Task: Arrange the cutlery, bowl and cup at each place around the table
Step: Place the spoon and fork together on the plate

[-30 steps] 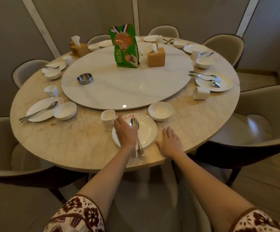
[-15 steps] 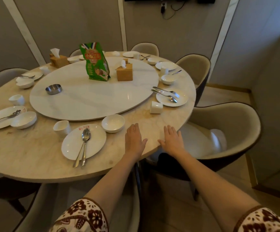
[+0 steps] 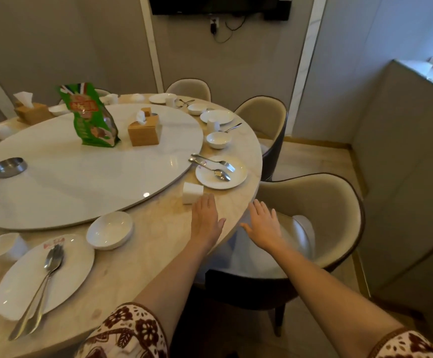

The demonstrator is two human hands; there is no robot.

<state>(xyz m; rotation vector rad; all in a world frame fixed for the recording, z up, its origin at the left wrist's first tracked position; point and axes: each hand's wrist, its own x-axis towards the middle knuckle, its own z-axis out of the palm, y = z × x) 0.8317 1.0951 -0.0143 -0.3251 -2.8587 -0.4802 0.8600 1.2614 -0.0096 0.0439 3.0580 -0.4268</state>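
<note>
My left hand (image 3: 206,220) lies flat and empty on the round marble table (image 3: 158,254), its fingertips just short of a white cup (image 3: 191,192) lying on its side. My right hand (image 3: 263,224) hovers open past the table's edge, over a chair seat. Beyond the cup a white plate (image 3: 223,179) carries a spoon (image 3: 219,173) and a fork (image 3: 210,159) laid crosswise. At near left stands another plate (image 3: 68,264) with a spoon and fork (image 3: 43,280), a bowl (image 3: 110,229) and an upright cup (image 3: 2,248).
A beige chair (image 3: 321,215) stands under my right hand, with more chairs along the far rim. The white turntable (image 3: 68,171) holds a green bag (image 3: 90,116), a tissue box (image 3: 144,130) and a metal ashtray (image 3: 9,167). Further place settings line the far edge.
My view and both hands have shifted right along the table's edge. My left hand left the near plate and now lies close to the tipped cup.
</note>
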